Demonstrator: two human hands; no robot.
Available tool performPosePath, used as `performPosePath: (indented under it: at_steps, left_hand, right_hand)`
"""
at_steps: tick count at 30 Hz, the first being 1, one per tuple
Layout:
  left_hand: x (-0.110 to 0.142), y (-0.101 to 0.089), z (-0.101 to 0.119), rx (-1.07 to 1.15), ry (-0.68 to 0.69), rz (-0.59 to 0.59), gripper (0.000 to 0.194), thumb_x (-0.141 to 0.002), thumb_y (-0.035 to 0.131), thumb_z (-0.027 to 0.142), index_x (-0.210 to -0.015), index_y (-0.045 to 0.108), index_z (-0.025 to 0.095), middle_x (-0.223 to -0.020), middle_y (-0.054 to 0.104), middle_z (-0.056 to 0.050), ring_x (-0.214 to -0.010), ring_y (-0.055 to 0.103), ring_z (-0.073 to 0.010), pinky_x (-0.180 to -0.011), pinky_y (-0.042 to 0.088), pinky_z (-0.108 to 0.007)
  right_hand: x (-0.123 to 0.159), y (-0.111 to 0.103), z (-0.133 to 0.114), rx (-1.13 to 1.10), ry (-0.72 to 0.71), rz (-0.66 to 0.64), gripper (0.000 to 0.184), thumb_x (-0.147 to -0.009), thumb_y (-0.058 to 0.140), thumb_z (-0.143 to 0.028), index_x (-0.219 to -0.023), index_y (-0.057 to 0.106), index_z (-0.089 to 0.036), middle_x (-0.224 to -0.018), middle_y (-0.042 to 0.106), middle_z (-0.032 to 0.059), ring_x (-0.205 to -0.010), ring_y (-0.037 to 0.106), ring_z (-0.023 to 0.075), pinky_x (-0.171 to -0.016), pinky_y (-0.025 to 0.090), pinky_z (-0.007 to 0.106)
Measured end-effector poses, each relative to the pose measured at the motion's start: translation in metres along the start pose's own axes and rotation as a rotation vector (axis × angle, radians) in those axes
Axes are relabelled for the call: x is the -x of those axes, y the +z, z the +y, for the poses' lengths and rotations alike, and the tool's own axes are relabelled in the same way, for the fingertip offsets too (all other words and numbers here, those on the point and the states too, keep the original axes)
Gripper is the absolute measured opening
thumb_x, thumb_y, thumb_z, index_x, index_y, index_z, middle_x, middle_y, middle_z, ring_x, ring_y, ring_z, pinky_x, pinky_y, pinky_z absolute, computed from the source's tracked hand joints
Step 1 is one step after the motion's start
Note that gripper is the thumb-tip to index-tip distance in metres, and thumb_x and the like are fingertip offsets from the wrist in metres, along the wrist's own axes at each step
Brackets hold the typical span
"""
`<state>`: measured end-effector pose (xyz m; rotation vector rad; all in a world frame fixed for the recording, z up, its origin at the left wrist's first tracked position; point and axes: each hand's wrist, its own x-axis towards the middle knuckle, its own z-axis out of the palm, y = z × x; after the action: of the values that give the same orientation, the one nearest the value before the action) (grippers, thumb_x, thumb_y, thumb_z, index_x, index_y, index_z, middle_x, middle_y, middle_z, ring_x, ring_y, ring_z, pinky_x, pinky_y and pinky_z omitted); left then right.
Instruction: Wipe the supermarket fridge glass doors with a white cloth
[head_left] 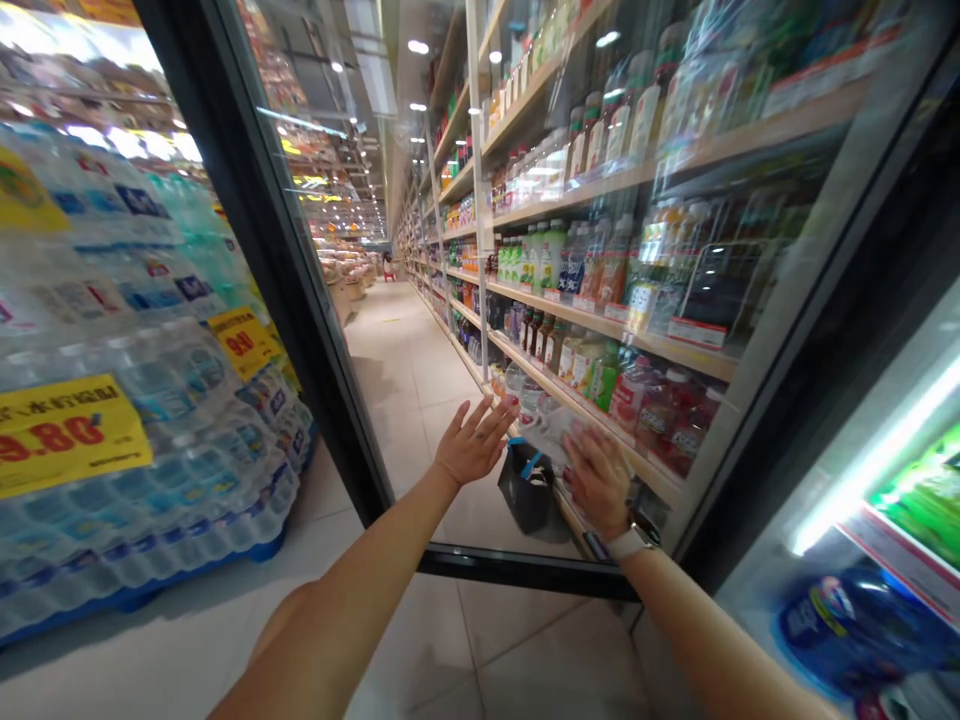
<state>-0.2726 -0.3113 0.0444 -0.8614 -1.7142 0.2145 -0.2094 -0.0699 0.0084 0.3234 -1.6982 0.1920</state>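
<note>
I have the left hand raised with its fingers spread apart, the fingertips just beside a pale plastic bottle. The bottle sits tilted between the two hands, at the low shelf of a drinks cooler. The right hand, with a white-strapped wristwatch on its wrist, lies across the bottle's lower end with the fingers slightly spread; through the glare I cannot tell whether it is clamped on the bottle. A black bag with a blue strap hangs just below the bottle. The black frame of a glass cooler door crosses behind my forearms. Bottled juices line the wooden-edged shelves, and to the left stands a shrink-wrapped stack of water bottles with yellow price signs.
</note>
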Motion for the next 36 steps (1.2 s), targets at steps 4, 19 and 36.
performPosePath:
  at_steps: [4,19,36]
  left_hand:
    - [0.001,0.000,0.000,0.018,-0.007,-0.008,0.055,-0.090,0.046,0.033,-0.143,0.038,0.021,-0.144,0.046,-0.007,-0.142,0.025,-0.0214,-0.119,0.010,-0.043]
    - [0.000,0.000,0.000,-0.003,-0.001,0.001,0.054,-0.090,0.045,0.033,-0.142,0.039,0.022,-0.144,0.045,-0.004,-0.143,0.021,-0.0217,-0.120,0.008,-0.043]
    - [-0.002,-0.002,0.002,-0.015,-0.008,0.007,0.054,-0.091,0.044,0.033,-0.143,0.038,0.021,-0.143,0.047,-0.006,-0.143,0.024,-0.0207,-0.120,0.008,-0.042]
  right_hand:
    - [0.039,0.011,-0.027,-0.156,-0.295,-0.262,0.046,-0.092,0.038,-0.005,-0.129,0.057,-0.025,-0.127,0.063,0.0018,-0.126,0.052,0.0153,-0.108,0.042,0.033]
    - [-0.025,-0.013,0.027,-0.005,0.139,0.161,0.053,-0.090,0.035,-0.006,-0.137,0.049,-0.024,-0.137,0.054,0.0095,-0.138,0.036,0.0275,-0.114,0.026,0.055]
    - [0.050,0.013,-0.035,-0.226,-0.473,-0.338,0.039,-0.095,0.039,-0.008,-0.125,0.059,-0.021,-0.128,0.063,-0.0003,-0.124,0.052,0.0126,-0.105,0.044,0.028]
